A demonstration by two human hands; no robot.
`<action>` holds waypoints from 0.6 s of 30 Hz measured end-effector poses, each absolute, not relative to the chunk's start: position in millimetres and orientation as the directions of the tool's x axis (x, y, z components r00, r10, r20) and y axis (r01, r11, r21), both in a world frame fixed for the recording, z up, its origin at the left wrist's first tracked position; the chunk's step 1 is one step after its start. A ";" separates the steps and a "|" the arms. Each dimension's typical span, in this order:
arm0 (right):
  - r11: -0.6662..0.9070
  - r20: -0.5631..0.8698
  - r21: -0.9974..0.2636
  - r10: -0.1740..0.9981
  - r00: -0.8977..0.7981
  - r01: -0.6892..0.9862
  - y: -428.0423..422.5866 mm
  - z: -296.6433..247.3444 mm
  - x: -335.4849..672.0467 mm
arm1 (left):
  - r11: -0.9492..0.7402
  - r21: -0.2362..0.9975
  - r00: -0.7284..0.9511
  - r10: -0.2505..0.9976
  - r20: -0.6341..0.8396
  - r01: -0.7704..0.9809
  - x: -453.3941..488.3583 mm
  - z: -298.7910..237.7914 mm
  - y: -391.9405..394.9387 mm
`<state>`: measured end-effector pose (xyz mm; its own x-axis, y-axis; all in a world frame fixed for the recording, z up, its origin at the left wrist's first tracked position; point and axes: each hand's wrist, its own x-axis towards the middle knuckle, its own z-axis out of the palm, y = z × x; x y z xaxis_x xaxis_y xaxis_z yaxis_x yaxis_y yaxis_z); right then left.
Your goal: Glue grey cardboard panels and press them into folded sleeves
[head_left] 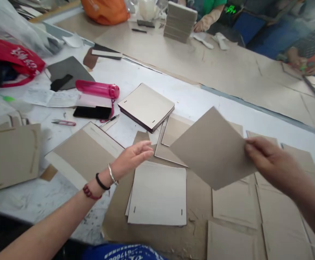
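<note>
Holding a square grey-brown cardboard panel [213, 150], the right hand [268, 162] is pinching one corner; the empty, loosely extended left hand [132, 155] is probably needing to steady it

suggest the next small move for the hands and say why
Probably bring the left hand to the free side of the raised board: the right hand holds it near just one corner, while the left looks empty, fingers pointing toward it.
</note>
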<state>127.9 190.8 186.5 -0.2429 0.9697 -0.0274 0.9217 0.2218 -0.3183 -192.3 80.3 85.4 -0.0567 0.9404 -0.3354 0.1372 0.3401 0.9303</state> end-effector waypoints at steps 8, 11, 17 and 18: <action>0.281 -0.241 -0.565 0.843 -0.480 0.776 105.3 120.0 90.9 | 0.431 0.897 -0.092 0.901 -0.423 0.099 -159.8 67.2 -26.0; 0.325 -0.271 -0.558 0.798 -0.538 0.764 87.4 110.6 81.8 | 0.411 0.909 -0.134 0.907 -0.400 0.067 -158.3 61.9 -47.9; 0.395 -0.270 -0.541 0.755 -0.598 0.743 70.6 105.1 66.9 | 0.348 0.914 -0.273 0.918 -0.288 0.208 -160.4 67.7 -65.6; 0.400 -0.267 -0.537 0.755 -0.599 0.743 69.9 106.6 64.7 | 0.330 0.919 -0.289 0.921 -0.263 0.215 -161.1 69.8 -66.9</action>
<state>64.7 69.9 106.6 -0.5994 0.7546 -0.2671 0.7429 0.4001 -0.5367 -161.1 -66.9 69.8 -0.2889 0.9206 -0.2628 0.2148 0.3299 0.9193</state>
